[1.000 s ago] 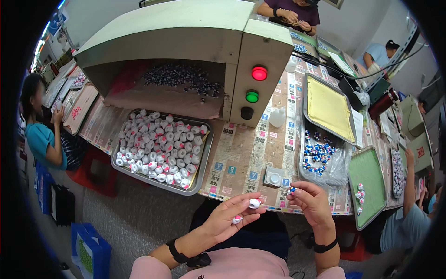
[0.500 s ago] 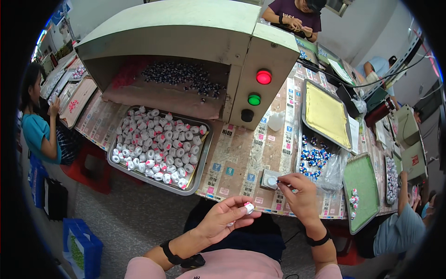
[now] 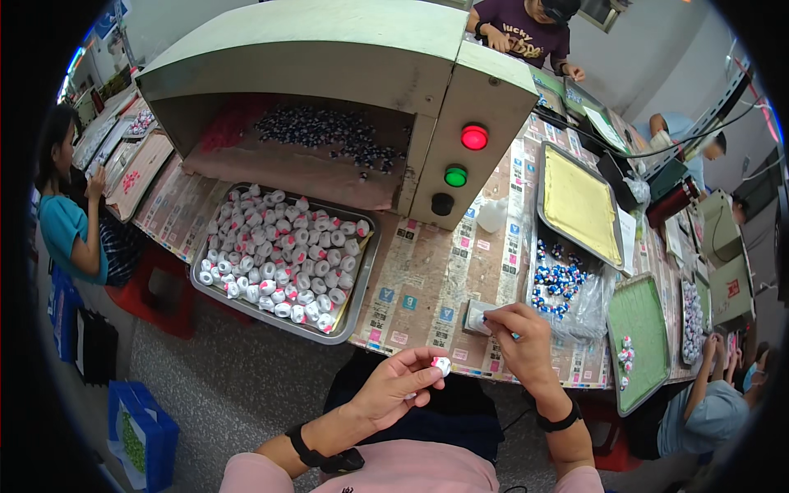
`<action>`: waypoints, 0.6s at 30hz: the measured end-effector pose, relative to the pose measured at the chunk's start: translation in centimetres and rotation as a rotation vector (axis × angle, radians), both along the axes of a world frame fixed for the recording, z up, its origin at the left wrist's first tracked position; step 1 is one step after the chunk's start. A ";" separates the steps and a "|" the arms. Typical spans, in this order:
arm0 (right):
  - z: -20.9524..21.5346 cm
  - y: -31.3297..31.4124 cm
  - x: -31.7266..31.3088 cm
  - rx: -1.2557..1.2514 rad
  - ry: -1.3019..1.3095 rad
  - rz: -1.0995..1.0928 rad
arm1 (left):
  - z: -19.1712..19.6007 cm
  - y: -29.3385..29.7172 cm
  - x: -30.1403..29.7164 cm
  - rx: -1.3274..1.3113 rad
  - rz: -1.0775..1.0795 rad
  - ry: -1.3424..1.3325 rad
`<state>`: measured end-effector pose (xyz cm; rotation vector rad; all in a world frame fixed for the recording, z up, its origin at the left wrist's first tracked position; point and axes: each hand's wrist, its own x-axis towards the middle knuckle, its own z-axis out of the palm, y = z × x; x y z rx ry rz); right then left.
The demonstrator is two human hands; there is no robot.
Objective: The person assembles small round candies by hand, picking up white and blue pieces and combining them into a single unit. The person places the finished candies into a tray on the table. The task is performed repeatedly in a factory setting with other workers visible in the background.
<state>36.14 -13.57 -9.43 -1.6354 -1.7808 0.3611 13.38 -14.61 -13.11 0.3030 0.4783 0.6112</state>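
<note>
With the left fingers (image 3: pixel 421 379), in the head view, pinches a small white-and-pink piece (image 3: pixel 442 366) just off the near edge of the bench (image 3: pixel 419 271), with another white piece (image 3: pixel 409 396) partly showing below. With the right fingers (image 3: pixel 511 315), bent close together, hovers right at a small pale container (image 3: pixel 474 314) on the bench; cannot tell whether gripping anything. To the left, see a metal tray (image 3: pixel 360 287) full of similar pieces (image 3: pixel 283 251); to the right, blue-and-white pieces (image 3: pixel 560 278).
</note>
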 end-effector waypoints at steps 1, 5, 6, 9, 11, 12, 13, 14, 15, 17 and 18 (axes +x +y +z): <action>0.2 -0.2 -0.1 -0.003 0.029 -0.002 | 0.1 0.0 0.1 0.001 0.012 0.008; 1.9 -1.6 -1.2 -0.066 0.219 -0.026 | 0.4 -0.1 0.6 -0.007 0.045 0.061; 2.3 -2.0 -1.5 -0.094 0.285 -0.036 | 0.3 -0.1 0.6 0.008 0.044 0.069; 2.9 -3.6 -2.2 -0.152 0.383 0.016 | 0.4 -0.1 0.9 0.034 0.029 0.086; 3.7 -4.1 -2.9 -0.166 0.407 0.044 | 0.5 -0.1 1.1 0.046 0.023 0.094; 3.3 -4.4 -2.9 -0.174 0.437 0.046 | 0.6 -0.1 1.2 0.053 0.020 0.097; 2.8 -4.7 -2.9 -0.182 0.467 0.047 | 0.7 -0.1 1.3 0.060 0.016 0.098; 2.5 -4.9 -2.9 -0.190 0.496 0.050 | 0.8 -0.1 1.4 0.064 0.014 0.099; 2.5 -5.0 -2.9 -0.180 0.496 0.047 | 0.9 0.0 1.5 0.067 0.012 0.099; 2.2 -5.0 -2.8 -0.189 0.484 0.047 | 1.0 -0.1 1.5 0.073 0.012 0.101; 2.1 -5.1 -2.8 -0.193 0.477 0.047 | 0.9 -0.1 1.5 0.076 0.013 0.102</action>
